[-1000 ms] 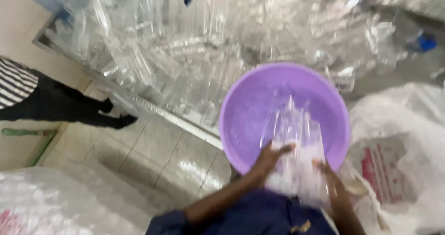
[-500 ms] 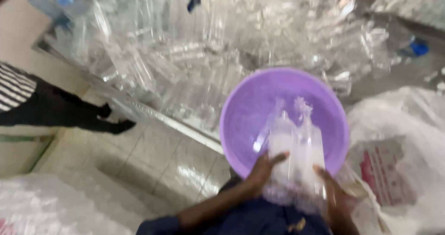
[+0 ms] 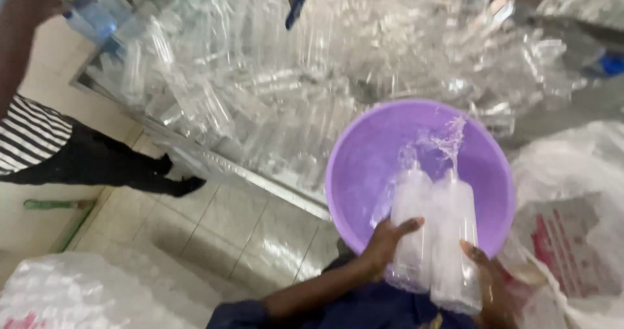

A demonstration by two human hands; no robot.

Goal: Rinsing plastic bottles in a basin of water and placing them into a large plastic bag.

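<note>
Behind us lay a big heap of clear plastic bottles [image 3: 312,63], our left hand [image 3: 383,241] and right hand [image 3: 484,283] each wrapped around clear plastic bottles [image 3: 432,231], necks tipped over a round purple plastic bowl [image 3: 370,153], water [image 3: 448,137] splashed out.

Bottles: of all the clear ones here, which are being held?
The two clear bottles over the purple basin, gripped between left hand and right hand; the rest lie piled behind.

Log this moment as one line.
left hand: holding clear bottle | right hand: holding second bottle | water splashing into purple basin | bottle pile behind
</note>
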